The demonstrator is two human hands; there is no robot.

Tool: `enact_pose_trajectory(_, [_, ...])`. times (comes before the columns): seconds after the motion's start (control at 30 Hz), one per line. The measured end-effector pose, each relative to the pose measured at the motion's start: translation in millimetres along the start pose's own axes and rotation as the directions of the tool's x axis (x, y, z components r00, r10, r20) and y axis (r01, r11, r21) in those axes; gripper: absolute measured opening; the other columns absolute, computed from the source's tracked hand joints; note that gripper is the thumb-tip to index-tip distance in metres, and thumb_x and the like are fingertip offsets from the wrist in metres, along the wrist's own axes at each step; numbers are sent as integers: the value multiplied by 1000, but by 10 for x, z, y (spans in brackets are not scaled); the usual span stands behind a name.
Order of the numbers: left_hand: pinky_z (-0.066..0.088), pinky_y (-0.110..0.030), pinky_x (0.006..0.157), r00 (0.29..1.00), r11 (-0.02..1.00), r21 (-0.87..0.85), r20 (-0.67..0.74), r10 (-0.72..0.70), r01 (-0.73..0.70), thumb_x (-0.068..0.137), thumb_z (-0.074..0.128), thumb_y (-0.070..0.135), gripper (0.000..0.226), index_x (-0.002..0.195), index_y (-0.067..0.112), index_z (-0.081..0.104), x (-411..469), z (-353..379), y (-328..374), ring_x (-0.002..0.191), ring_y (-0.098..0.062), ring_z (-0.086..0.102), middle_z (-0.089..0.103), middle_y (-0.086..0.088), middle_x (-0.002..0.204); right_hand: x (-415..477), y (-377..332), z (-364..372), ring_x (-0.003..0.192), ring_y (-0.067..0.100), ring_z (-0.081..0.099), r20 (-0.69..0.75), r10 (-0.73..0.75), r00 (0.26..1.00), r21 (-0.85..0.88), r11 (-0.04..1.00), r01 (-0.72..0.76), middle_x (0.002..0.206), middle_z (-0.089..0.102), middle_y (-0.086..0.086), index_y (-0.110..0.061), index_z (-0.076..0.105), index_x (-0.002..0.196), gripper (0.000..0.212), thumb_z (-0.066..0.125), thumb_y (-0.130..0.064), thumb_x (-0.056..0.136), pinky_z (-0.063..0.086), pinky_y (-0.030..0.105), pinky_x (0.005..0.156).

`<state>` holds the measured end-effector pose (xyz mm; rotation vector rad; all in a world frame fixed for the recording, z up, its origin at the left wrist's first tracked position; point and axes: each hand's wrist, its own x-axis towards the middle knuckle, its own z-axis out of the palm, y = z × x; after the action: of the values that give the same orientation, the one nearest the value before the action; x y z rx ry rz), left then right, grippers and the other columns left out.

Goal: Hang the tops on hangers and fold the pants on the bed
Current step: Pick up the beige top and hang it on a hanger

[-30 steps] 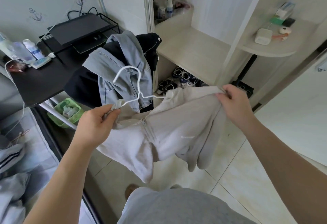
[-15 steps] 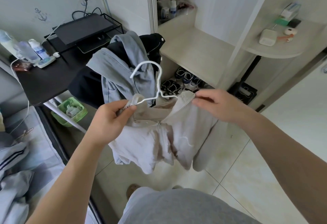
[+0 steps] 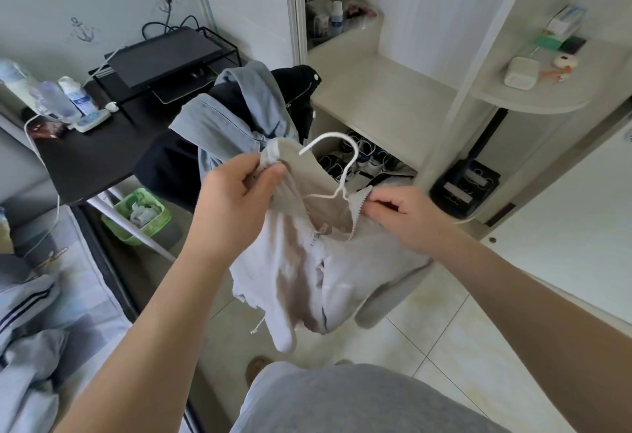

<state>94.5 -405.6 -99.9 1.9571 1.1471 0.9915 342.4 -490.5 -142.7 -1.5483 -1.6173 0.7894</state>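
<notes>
In progress: we are fitting the beige zip top (image 3: 301, 261) onto the white hanger (image 3: 346, 172), before the wardrobe (image 3: 376, 97). Left hand (image 3: 239, 193) is gripping its collar over one hanger arm; right hand (image 3: 400, 219) is pinching the zipper edge. Waiting: denim heap (image 3: 236, 118) crowding behind the hook, beside the counter (image 3: 92, 162); striped clothes (image 3: 24, 309) on the bed (image 3: 92, 299).

Hanger mostly covered by cloth

Only the hook and neck of the white hanger (image 3: 342, 181) are seen; its arms are covered by the beige zip top (image 3: 294, 261). The fingers of the left hand (image 3: 239, 193) are hidden behind bunched fabric, and the right hand (image 3: 400, 217) has its fingertips curled out of sight at the zip edge. The bed (image 3: 85, 289) is cut off by the left edge. Labels on the bottles (image 3: 73, 96) are too small to be read.
</notes>
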Motion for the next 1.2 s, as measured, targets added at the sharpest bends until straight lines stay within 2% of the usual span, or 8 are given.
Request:
enact_pose_trajectory(0.17, [47, -19, 90, 958, 983, 176, 269, -102, 56, 99, 54, 49, 37, 127, 28, 66, 49, -47, -27, 101, 1, 62, 69, 16, 105, 20, -24, -1, 53, 1, 36, -139, 31, 990, 54, 998, -24, 55, 43, -7, -15, 59, 68, 34, 57, -45, 84, 28, 17, 51])
enact_pose_trajectory(0.33, [37, -12, 58, 942, 984, 177, 331, -48, -12, 100, 61, 22, 15, 109, 26, 72, -10, 48, -133, 61, -8, 49, 58, 6, 70, -5, -54, -47, 56, 8, 33, -51, -12, 999, 46, 999, 14, 59, 41, 1, -18, 65, 83, 18, 50, -24, 92, 28, 25, 54])
enact_pose_trajectory(0.5, [36, -11, 71, 945, 983, 159, 325, 33, -89, 99, 61, 15, 16, 106, 19, 75, -44, 171, -103, 79, -1, 53, 59, 10, 81, 53, -157, -115, 59, 6, 37, -17, -46, 999, -71, 996, 44, 64, 42, -1, -11, 49, 73, 24, 54, -19, 95, 31, 29, 59])
enact_pose_trajectory(0.57, [38, -13, 72, 945, 983, 158, 324, 40, -96, 99, 62, 15, 15, 105, 21, 75, -38, 190, -95, 81, -5, 54, 59, 7, 81, 83, -202, -128, 61, 4, 45, -24, -41, 999, 13, 999, 41, 76, 57, -5, -23, 59, 95, 6, 60, -23, 90, 38, 23, 62])
enact_pose_trajectory(0.67, [38, -12, 71, 954, 985, 138, 296, 54, -99, 100, 60, 15, 13, 98, 20, 72, -44, 208, -76, 82, -6, 52, 57, 4, 81, 66, -199, -157, 58, 2, 47, 19, -62, 998, 39, 997, 61, 84, 62, -9, -34, 60, 119, 31, 64, -17, 94, 37, 14, 62])
enact_pose_trajectory(0.83, [38, -15, 70, 967, 981, 173, 249, 46, -91, 99, 59, 10, 12, 96, 14, 70, -38, 177, -114, 79, -7, 49, 55, -4, 81, 51, -125, -236, 67, 13, 59, -91, -46, 995, -100, 994, 37, 80, 64, -6, -13, 71, 92, 11, 61, -7, 95, 45, 32, 69])
enact_pose_trajectory(1.03, [46, -29, 74, 970, 992, 122, 241, 13, -44, 98, 58, 6, 16, 91, 17, 67, -13, 46, -180, 86, -22, 54, 57, -13, 85, 94, -265, -410, 56, -1, 39, -400, -108, 910, -68, 994, 88, 61, 44, -14, -32, 51, 76, 28, 54, -17, 98, 30, 13, 57])
enact_pose_trajectory(1.2, [47, -40, 82, 988, 998, 35, 148, 51, -57, 98, 58, 5, 16, 89, 14, 67, 59, 11, -121, 89, -25, 55, 59, -7, 85, 252, -194, -402, 73, 0, 55, -71, 193, 979, -94, 976, -199, 87, 63, -12, -25, 63, 118, 20, 62, -26, 97, 41, 20, 71])
